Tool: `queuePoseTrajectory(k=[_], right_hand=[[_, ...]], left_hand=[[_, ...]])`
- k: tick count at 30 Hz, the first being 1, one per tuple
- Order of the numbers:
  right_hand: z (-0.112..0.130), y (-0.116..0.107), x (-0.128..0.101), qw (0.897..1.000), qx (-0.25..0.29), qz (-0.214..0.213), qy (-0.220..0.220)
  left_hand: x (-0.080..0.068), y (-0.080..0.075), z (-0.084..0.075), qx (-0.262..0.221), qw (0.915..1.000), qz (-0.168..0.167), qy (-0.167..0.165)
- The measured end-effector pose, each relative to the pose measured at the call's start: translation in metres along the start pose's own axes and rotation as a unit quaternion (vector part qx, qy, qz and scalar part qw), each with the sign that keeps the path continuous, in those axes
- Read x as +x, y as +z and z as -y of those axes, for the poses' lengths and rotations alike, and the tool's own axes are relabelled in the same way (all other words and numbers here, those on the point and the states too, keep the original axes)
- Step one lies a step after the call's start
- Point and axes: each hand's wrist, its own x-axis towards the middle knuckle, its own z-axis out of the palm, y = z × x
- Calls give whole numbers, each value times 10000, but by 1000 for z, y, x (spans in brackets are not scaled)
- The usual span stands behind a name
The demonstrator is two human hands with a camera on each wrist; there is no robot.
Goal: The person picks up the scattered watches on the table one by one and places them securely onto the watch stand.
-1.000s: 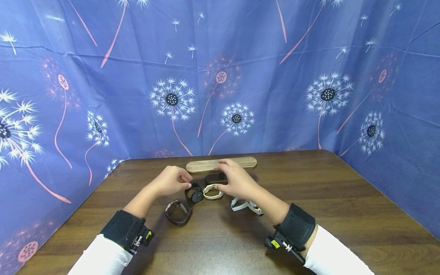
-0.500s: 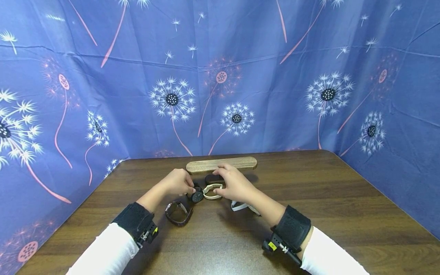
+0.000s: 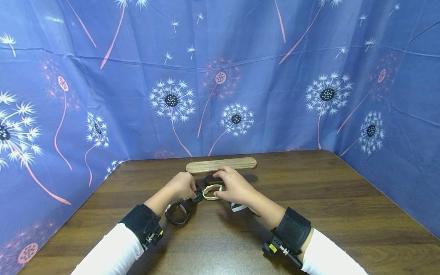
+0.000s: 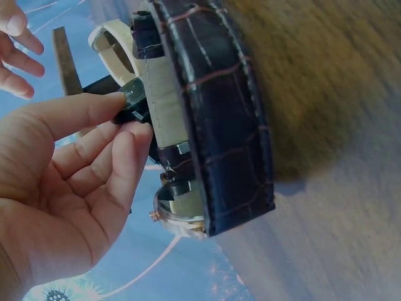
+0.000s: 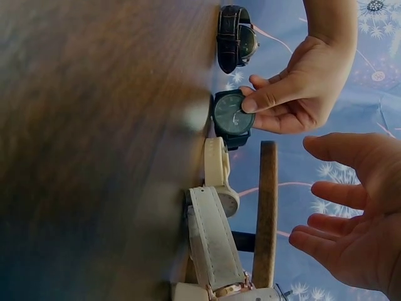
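Black watch (image 5: pixel 229 116) — round-faced, pinched at edge

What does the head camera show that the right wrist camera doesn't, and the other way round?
Only the head view shows the white sleeves and black wristbands.

Only the right wrist view shows pale pointers on the black watch and gold-toned metal on the white watch.

Both show the left hand pinching the black watch, the right hand, cream watch, brown watch and wooden bar.

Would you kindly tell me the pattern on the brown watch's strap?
The strap has a crocodile-skin pattern, clearest in the left wrist view.
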Motion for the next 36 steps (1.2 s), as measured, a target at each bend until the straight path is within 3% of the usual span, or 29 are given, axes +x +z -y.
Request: queuePoseTrajectory(k=[13,17,19,22,29,34,36], right_hand=[[-1,-3,-2,9999,-14,38,122],[-2,-7,-2,9999,10,-4,106],[-2,-10,-2,9999,89,-76,9],[-2,-15,-3,9990,278,-244,-238],[-7,-23,-6,9923,727,-737,-686],[-10,-23,-6,9882,943,-872,-830],[-11,-23,-6,9872,955,-915,-895]], left_hand=[[-7,-16,-3,-357,9989,-140,281],[-11,-23,-7,-1035,9942,-205,199],[-12,-27,-9,-1552,9876,-246,61],[-14,-31,-13,-2440,9690,-340,-163],[-15,-30,-17,-4113,9083,-687,-342],[-14,-23,-26,-4826,8721,-789,-195],[-14,-21,-29,-4984,8633,-775,-149]])
